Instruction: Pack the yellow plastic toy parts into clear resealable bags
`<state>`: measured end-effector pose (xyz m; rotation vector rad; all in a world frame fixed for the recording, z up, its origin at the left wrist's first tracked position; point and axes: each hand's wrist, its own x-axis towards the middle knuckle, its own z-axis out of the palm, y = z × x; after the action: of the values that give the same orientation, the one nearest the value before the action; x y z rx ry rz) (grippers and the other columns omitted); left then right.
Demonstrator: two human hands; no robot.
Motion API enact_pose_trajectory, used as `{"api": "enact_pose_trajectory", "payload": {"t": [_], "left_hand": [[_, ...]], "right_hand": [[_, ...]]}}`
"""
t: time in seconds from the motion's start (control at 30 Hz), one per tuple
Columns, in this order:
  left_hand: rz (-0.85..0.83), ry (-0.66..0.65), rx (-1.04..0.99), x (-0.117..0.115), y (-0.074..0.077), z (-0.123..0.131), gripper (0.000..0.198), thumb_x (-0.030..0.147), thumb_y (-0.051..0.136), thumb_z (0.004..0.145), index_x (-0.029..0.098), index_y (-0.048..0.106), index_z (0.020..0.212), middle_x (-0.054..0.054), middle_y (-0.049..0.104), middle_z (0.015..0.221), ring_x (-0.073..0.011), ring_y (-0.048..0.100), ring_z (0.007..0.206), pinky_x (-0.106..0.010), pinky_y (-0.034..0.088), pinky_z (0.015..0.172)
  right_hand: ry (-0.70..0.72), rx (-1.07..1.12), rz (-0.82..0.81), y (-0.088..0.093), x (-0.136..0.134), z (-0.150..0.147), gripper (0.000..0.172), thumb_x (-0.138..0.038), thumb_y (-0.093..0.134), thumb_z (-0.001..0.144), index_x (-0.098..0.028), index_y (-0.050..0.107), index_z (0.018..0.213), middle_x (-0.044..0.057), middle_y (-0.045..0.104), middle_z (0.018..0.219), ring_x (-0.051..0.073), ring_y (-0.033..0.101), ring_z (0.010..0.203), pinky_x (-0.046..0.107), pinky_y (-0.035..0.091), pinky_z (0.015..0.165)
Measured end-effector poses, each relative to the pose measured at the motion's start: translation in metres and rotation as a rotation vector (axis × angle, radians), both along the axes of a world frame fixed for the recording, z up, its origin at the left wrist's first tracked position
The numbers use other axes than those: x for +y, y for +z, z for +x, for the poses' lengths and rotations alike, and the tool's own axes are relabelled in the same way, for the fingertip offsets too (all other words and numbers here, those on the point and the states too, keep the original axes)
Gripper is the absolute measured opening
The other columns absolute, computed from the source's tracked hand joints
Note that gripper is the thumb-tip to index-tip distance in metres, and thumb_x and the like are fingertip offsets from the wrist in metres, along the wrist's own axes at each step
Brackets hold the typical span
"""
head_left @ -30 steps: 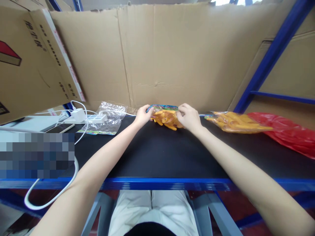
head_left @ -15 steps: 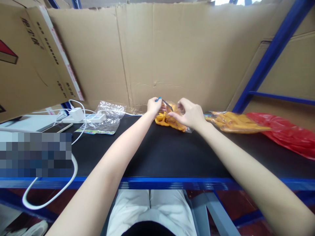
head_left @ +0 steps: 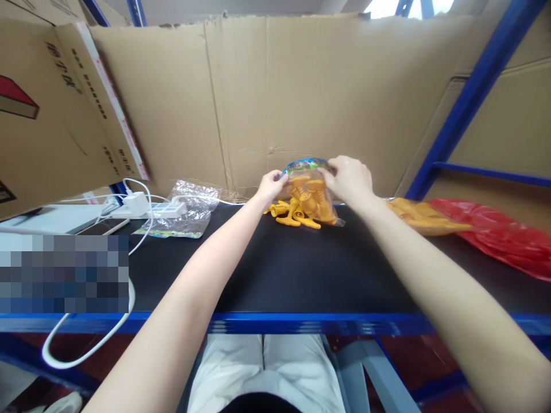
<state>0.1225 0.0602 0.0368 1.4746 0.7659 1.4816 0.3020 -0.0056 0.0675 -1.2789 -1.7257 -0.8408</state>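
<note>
A clear plastic bag (head_left: 323, 211) with a colourful printed top edge stands on the black tabletop, partly filled with yellow plastic pieces. My left hand (head_left: 271, 186) pinches the left end of its top edge. On the right end, my right hand (head_left: 350, 176) grips the same edge, thumb in front. Several loose yellow plastic pieces (head_left: 295, 215), some with a T-shaped handle, lie by the bag's lower left side, below my left hand. Whether the bag's mouth is parted cannot be made out.
To the right lie another bag of yellow pieces (head_left: 419, 215) and a red plastic bag (head_left: 508, 235). At left are a crumpled clear bag (head_left: 196, 198), a white power strip (head_left: 166, 210) with cables, and a phone (head_left: 103, 227). A cardboard wall (head_left: 301, 86) stands behind the table.
My right hand has closed on the bag's top edge, which is now raised and spread between both hands. More loose yellow pieces show beside the bag.
</note>
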Motion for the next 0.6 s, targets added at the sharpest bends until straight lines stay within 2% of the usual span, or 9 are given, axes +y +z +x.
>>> {"api": "enact_pose_trajectory", "payload": {"t": [0.17,0.43,0.6], "left_hand": [[0.151,0.134,-0.037,0.004,0.005,-0.001,0.012,0.019,0.054,0.083,0.015,0.053,0.072,-0.002,0.066,0.078,-0.0129,0.064,0.086,-0.026,0.044,0.084],[0.142,0.208,-0.173,-0.002,0.008,-0.006,0.01,0.024,0.05,0.087,0.018,0.052,0.08,-0.004,0.068,0.087,-0.0132,0.064,0.091,-0.026,0.046,0.084],[0.139,0.188,-0.163,-0.003,0.011,-0.012,0.018,0.033,0.054,0.085,0.021,0.051,0.096,-0.005,0.064,0.102,-0.0153,0.063,0.097,-0.027,0.048,0.082]], "right_hand": [[0.002,0.024,0.08,0.009,0.009,0.0,0.036,-0.044,0.037,0.09,-0.019,0.058,0.074,0.008,0.056,0.069,0.021,0.052,0.068,0.034,0.039,0.061],[0.037,0.045,0.087,0.015,0.014,-0.014,0.037,-0.043,0.031,0.092,-0.019,0.056,0.078,0.007,0.055,0.069,0.02,0.052,0.071,0.034,0.039,0.064],[0.075,0.069,0.094,0.026,0.015,-0.024,0.04,-0.043,0.028,0.094,-0.019,0.056,0.079,0.007,0.055,0.073,0.021,0.053,0.076,0.036,0.04,0.069]]}}
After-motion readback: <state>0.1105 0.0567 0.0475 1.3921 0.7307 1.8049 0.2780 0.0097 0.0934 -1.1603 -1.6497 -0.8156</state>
